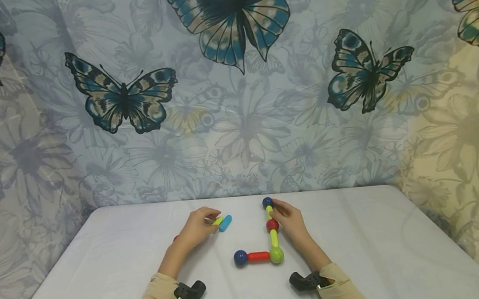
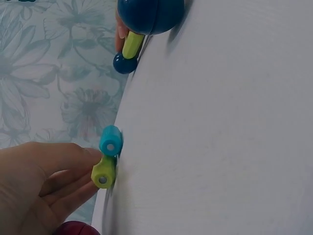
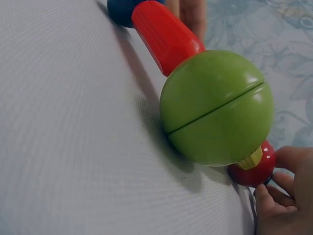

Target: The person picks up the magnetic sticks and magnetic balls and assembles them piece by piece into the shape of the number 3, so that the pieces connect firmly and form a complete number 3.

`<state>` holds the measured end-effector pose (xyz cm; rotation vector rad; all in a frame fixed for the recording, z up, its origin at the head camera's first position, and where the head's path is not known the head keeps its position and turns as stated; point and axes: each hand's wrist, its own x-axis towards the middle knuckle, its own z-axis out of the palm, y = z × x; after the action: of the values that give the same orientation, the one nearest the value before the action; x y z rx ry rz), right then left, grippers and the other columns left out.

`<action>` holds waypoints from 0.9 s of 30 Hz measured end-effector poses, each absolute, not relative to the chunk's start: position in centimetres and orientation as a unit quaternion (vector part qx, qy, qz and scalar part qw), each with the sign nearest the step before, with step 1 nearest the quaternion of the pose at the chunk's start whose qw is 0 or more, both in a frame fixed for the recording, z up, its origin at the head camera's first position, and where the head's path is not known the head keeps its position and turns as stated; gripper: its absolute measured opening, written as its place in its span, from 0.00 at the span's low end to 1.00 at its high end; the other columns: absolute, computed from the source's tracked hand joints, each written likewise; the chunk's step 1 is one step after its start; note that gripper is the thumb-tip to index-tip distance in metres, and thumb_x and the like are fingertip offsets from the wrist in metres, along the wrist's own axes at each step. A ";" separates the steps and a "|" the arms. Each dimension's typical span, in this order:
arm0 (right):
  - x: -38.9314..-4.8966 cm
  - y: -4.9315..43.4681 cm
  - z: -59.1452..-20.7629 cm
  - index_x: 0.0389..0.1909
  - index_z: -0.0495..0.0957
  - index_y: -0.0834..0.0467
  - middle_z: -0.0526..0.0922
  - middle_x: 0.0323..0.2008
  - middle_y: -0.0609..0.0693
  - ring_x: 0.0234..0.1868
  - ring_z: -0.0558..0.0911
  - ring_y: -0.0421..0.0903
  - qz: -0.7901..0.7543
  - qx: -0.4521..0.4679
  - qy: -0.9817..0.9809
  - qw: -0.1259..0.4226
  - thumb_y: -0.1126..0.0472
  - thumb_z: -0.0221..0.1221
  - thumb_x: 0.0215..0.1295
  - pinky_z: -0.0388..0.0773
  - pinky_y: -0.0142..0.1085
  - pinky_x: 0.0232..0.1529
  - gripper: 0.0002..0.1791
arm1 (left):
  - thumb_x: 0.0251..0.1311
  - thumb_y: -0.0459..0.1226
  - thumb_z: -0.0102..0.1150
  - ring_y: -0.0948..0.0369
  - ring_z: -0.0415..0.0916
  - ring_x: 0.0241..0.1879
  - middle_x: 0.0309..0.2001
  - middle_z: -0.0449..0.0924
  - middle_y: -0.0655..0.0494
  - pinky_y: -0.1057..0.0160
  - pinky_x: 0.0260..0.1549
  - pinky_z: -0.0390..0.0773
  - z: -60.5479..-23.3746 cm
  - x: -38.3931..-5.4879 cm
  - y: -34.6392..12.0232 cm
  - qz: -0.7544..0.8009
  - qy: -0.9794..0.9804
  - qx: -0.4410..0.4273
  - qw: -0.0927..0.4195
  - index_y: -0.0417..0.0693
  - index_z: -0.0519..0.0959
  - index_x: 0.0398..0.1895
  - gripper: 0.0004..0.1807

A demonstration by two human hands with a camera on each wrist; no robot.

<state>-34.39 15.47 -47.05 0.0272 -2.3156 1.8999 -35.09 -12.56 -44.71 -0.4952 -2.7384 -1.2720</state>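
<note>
My left hand (image 1: 199, 228) pinches a yellow-green magnetic stick (image 2: 103, 172) between thumb and fingers, its metal end showing in the left wrist view. A light blue stick (image 1: 225, 223) lies right beside it. My right hand (image 1: 290, 219) grips the far part of an L-shaped chain, its fingers around the far yellow-green stick (image 1: 269, 212), between a dark blue ball (image 1: 267, 202) and a red ball (image 1: 272, 225). From the red ball another yellow-green stick (image 1: 274, 238) runs to a green ball (image 3: 216, 107). A red stick (image 1: 259, 256) joins that to a second dark blue ball (image 1: 241, 258).
A dark red ball (image 2: 77, 228) sits behind the left hand, mostly hidden by it in the head view. The white-covered table (image 1: 366, 233) meets a butterfly-patterned cloth (image 1: 256, 137) at its back edge. Black wrist cameras (image 1: 190, 291) hang at both sleeves.
</note>
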 end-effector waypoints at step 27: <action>-34.3 15.6 -47.3 0.65 0.70 0.62 0.69 0.68 0.61 0.70 0.69 0.57 0.631 0.013 -0.772 0.074 0.63 0.61 0.65 0.71 0.39 0.64 0.27 | 0.49 0.29 0.71 0.56 0.80 0.40 0.40 0.83 0.48 0.57 0.43 0.82 -44.4 -35.2 -12.7 -0.348 -0.927 -0.134 0.038 0.37 0.84 0.43 0.15</action>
<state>-34.32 15.57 -47.26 0.0405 -2.3182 1.8934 -35.16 -12.68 -44.43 -0.4115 -2.8451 -1.0666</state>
